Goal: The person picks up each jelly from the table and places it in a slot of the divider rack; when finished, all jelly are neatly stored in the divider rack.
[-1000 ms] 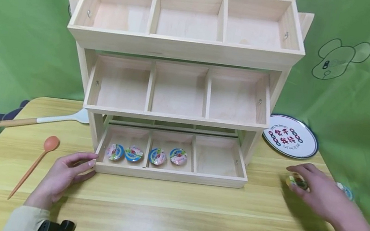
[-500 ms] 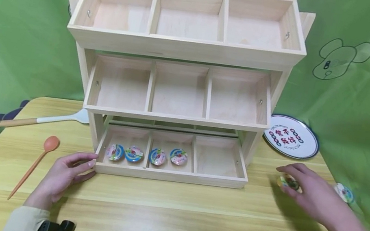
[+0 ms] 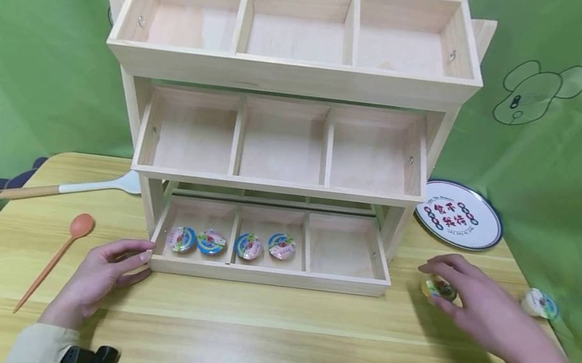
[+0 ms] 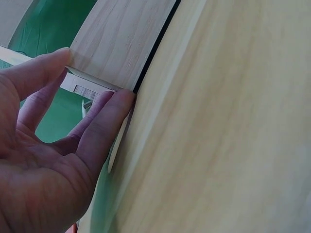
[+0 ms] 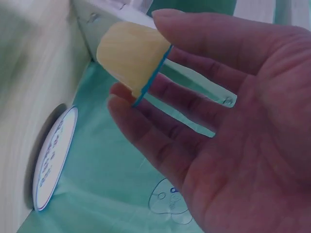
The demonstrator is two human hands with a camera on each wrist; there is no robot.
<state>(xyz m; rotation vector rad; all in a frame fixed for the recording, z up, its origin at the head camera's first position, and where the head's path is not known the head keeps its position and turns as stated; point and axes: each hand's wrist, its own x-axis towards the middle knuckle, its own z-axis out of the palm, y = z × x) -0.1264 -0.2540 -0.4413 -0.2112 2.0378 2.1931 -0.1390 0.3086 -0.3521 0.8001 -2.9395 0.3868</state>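
Observation:
My right hand [image 3: 479, 305] holds a small jelly cup [image 5: 132, 53], yellow with a blue-edged lid, between thumb and fingers above the right side of the table. In the head view the hand partly hides this jelly cup [image 3: 438, 288]. My left hand [image 3: 102, 275] grips the left front corner of the bottom wooden tray [image 3: 274, 278]; in the left wrist view, thumb and fingers sit at the edges of the tray's end [image 4: 119, 43]. Two lidded jelly cups [image 3: 211, 242] lie in the tray's left compartment, two more jelly cups [image 3: 248, 246] in its middle one.
A three-tier wooden rack [image 3: 291, 81] stands at the back. Another jelly cup [image 3: 541, 303] lies by the right table edge, and a white plate [image 3: 460, 215] lies behind it. On the left are an orange spoon [image 3: 54, 260] and a white spatula [image 3: 74, 185] with a wooden handle.
My right hand has moved left with the yellow jelly cup, uncovering more of the jelly cup by the right edge. The left hand stays at the tray's corner.

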